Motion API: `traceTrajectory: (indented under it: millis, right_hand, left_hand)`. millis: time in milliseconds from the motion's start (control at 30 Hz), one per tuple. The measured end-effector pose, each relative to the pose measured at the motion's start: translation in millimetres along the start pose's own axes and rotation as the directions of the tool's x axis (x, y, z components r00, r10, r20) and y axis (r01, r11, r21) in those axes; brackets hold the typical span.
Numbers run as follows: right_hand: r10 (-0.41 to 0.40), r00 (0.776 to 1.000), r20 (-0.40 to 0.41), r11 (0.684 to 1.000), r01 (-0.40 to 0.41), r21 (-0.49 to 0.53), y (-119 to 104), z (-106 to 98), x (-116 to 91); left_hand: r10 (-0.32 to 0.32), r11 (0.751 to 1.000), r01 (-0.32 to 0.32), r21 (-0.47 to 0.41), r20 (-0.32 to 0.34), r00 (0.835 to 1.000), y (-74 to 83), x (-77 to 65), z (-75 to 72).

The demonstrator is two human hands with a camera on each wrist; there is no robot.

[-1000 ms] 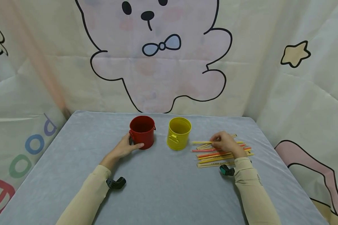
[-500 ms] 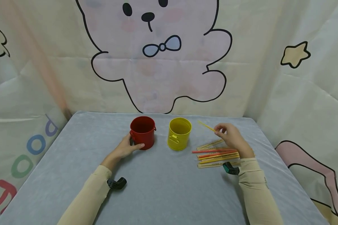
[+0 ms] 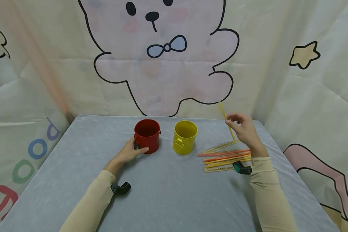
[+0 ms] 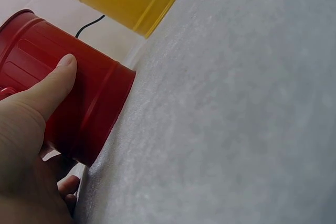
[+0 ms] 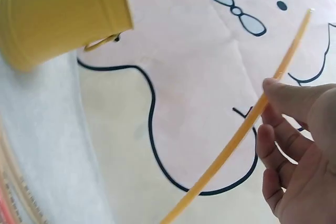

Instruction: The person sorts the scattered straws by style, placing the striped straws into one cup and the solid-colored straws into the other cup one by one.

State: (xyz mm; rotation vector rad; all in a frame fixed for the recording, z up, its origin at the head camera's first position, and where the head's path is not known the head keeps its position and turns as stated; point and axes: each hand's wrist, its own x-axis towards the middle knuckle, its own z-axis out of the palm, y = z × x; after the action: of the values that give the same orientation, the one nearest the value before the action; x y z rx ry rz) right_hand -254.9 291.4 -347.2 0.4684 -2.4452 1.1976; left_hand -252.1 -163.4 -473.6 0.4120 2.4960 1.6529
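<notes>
My left hand (image 3: 128, 152) holds the small red metal bucket (image 3: 150, 138) at its lower left side; the bucket stands upright on the table. In the left wrist view the thumb (image 4: 55, 85) lies along the bucket's wall, and the other fingers are partly hidden beyond it. Raised over the right side of the table, my right hand (image 3: 247, 131) pinches a thin yellow straw (image 5: 223, 156) between thumb and fingertips. The straw is steeply tilted, its upper end pointing up. Below that hand lies a loose row of straws (image 3: 220, 159), yellow, orange-red and paper-wrapped with print.
A yellow metal bucket (image 3: 183, 141) stands upright between the red bucket and the straws. Light blue cloth covers the table (image 3: 174, 196). Printed fabric curtains (image 3: 174, 77) hang behind and on both sides. Each wrist wears a small dark device.
My right hand has lifted the yellow straw off the row, moved up and right, and tilted it from level to nearly upright. The left hand and red bucket stay in place.
</notes>
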Motion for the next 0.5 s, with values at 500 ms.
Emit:
traceTrajectory:
  millis: [500]
  right_hand:
    - [0.030,0.960,-0.277,0.756,0.159,0.635,-53,-3,23]
  left_hand:
    - [-0.006,1.000,0.006,0.022,-0.002,1.000,5.7,-2.9,-0.7]
